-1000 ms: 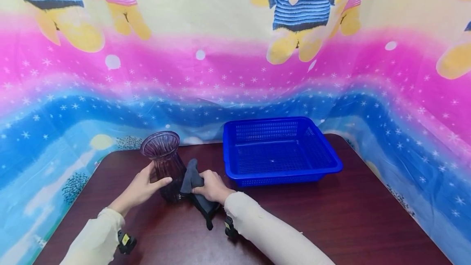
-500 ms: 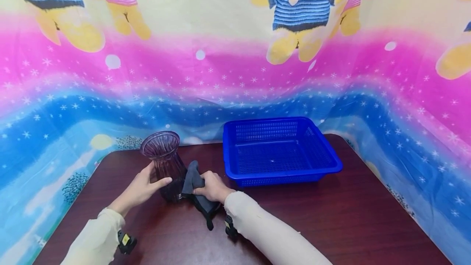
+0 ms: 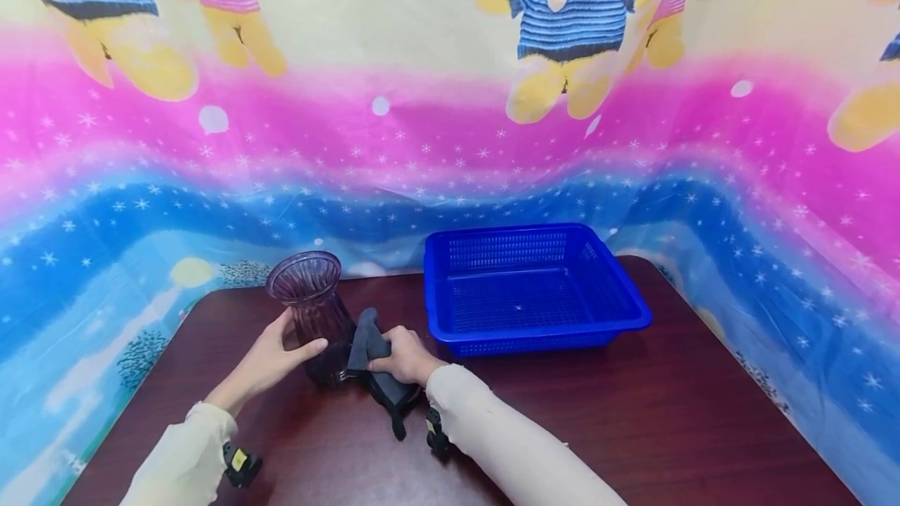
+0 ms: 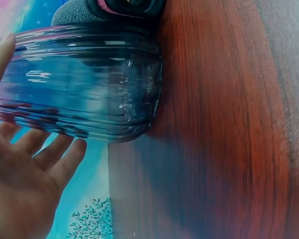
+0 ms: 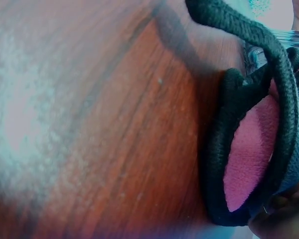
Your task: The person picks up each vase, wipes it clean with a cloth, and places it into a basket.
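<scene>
A purple ribbed glass vase (image 3: 325, 324) is mouth up on the left part of the dark wooden table (image 3: 633, 412); whether its base touches the wood is hard to tell. The left hand (image 3: 270, 358) holds its body, thumb on one side, fingers spread along the other. Against its lower right side is a bunched grey cloth (image 3: 364, 346) with black edging and a pink face (image 5: 251, 154), pinched in the right hand (image 3: 404, 358). Farther right sits a blue plastic basket (image 3: 534, 336), before a teddy-bear-print backdrop (image 3: 436, 131).
</scene>
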`<state>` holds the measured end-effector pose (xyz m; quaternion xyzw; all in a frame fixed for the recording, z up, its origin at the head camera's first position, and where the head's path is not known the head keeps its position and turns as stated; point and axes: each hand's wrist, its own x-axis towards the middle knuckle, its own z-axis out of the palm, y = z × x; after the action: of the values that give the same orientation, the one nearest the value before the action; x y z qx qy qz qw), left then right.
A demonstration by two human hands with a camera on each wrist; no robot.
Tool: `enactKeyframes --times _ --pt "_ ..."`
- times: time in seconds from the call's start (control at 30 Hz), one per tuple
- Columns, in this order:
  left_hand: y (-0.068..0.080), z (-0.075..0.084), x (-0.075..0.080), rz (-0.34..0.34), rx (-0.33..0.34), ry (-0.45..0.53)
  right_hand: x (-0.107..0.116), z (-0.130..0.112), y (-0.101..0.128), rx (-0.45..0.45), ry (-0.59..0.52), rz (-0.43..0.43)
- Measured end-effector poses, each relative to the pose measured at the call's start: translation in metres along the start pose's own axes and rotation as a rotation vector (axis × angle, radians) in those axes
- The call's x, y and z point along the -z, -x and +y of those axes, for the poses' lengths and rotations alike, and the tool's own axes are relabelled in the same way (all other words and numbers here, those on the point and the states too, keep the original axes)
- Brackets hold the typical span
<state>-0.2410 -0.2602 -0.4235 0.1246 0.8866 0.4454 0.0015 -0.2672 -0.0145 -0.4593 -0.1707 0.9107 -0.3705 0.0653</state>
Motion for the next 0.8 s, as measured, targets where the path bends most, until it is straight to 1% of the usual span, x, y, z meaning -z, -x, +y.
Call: enactKeyframes --times 0.1,0.17,0.27,0.4,0.53,0.63,0.8 --pt "0.000 0.000 -0.002 0.024 0.005 -0.006 0.000 0.000 0.000 -0.001 -0.002 0.002" --pt "0.001 0.002 -0.003 0.043 0.017 -0.037 0.000 0.000 0.000 0.001 0.003 0.005" --pt "0.001 0.007 -0.006 0.070 0.052 -0.089 0.000 0.000 0.000 -0.002 0.008 0.013" --pt "0.001 0.012 -0.012 0.116 0.088 -0.095 -0.001 0.000 0.000 -0.016 0.005 0.012" --pt "0.001 0.018 -0.017 0.183 0.112 -0.102 -0.001 0.000 0.000 -0.022 0.008 0.010" --pt "0.002 0.023 -0.020 0.235 0.147 -0.131 -0.001 0.000 0.000 -0.019 0.010 0.010" --pt "0.003 0.036 -0.027 0.334 0.199 -0.140 -0.001 0.001 -0.001 -0.011 0.007 0.018"
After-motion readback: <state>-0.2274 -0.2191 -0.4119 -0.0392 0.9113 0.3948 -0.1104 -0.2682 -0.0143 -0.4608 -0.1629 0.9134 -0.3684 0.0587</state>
